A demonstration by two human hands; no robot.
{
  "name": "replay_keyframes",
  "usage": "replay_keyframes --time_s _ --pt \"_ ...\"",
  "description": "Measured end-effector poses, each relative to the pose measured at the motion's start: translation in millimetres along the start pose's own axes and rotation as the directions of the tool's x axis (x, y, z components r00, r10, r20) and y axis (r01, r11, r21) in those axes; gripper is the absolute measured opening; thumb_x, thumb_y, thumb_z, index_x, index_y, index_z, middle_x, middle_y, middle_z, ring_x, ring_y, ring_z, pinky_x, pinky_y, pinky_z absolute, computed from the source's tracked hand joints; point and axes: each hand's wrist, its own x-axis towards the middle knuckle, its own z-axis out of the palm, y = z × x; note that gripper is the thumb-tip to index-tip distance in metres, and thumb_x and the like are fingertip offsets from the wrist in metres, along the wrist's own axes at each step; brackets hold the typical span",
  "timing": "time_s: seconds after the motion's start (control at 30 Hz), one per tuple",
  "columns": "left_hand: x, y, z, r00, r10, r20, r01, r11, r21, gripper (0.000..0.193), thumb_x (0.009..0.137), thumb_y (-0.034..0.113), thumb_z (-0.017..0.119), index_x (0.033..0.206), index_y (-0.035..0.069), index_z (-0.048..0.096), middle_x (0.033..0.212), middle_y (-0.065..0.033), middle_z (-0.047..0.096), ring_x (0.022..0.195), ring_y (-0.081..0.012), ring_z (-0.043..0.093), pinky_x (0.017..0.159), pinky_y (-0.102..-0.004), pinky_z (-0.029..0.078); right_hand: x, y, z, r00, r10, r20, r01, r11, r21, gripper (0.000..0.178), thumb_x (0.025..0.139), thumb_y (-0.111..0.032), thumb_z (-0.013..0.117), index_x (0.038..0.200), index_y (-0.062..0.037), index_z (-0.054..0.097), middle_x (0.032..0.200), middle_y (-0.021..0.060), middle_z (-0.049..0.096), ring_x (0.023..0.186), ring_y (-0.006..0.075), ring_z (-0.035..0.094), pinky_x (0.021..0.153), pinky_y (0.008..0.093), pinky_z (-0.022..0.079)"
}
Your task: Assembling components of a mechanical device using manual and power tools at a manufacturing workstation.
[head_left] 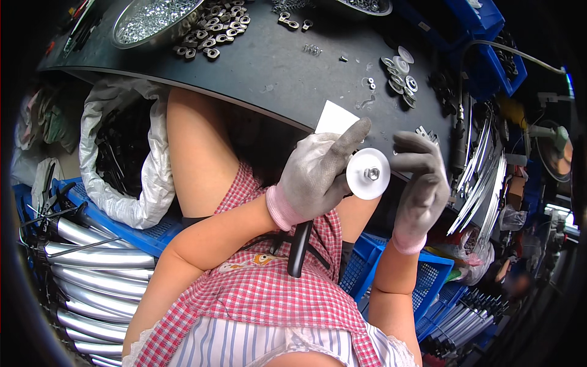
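Both my hands wear grey-palmed work gloves with pink cuffs. In my left hand [315,174] is a round white plastic disc [358,182] with a metal nut [372,174] at its centre, facing up. Below that wrist a black rod [298,251] sticks out over my lap; whether it joins the disc is hidden by the glove. Just right of the disc, my right hand [422,183] is open, its fingers loosely bent and their tips close to the disc's rim. A flat white piece [336,117] shows behind my left fingers at the table edge.
On the dark table [263,67] lie metal brackets [214,27], a spring [312,49] and white and metal discs [400,76]. A metal bowl [156,21] of small hardware stands far left. A white sack [92,147], silver tubes [98,254] and blue crates [431,275] flank me.
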Motion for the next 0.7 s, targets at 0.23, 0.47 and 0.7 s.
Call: replay_keyframes --time_s 0.23,0.47,0.7 --pt "-0.4 -0.5 0.1 1.0 -0.009 0.018 0.009 1.0 -0.024 0.086 0.071 0.008 0.077 0.147 0.002 0.039 0.09 -0.0128 0.068 0.085 -0.0335 0.068 0.081 -0.0412 0.053 0.3 -1.6 4.3 0.995 -0.035 0.098 0.021 0.99 0.139 0.052 0.085 -0.039 0.061 0.117 0.0018 0.066 0.122 0.0203 0.06 0.112 0.0308 0.062 0.095 0.0422 0.049" --pt "-0.1 2.6 -3.5 1.0 -0.022 0.019 0.022 1.0 0.015 0.083 0.07 0.01 0.078 0.144 -0.001 0.042 0.092 -0.0131 0.069 0.087 -0.0327 0.068 0.081 -0.0405 0.053 -3.6 7.0 1.8 0.998 -0.011 -0.068 0.016 0.998 0.068 0.059 0.095 -0.051 0.049 0.116 0.0015 0.065 0.124 0.0205 0.06 0.109 0.0304 0.063 0.092 0.0399 0.049" --pt "0.7 4.2 -3.7 0.999 -0.021 0.038 0.021 1.0 0.02 0.081 0.071 0.007 0.077 0.144 -0.001 0.043 0.097 -0.0147 0.069 0.089 -0.0332 0.068 0.081 -0.0403 0.054 -2.6 5.5 8.1 0.991 -0.062 0.118 0.053 0.995 0.082 0.074 0.092 -0.066 0.047 0.123 -0.0012 0.064 0.131 0.0221 0.055 0.117 0.0337 0.059 0.098 0.0428 0.047"
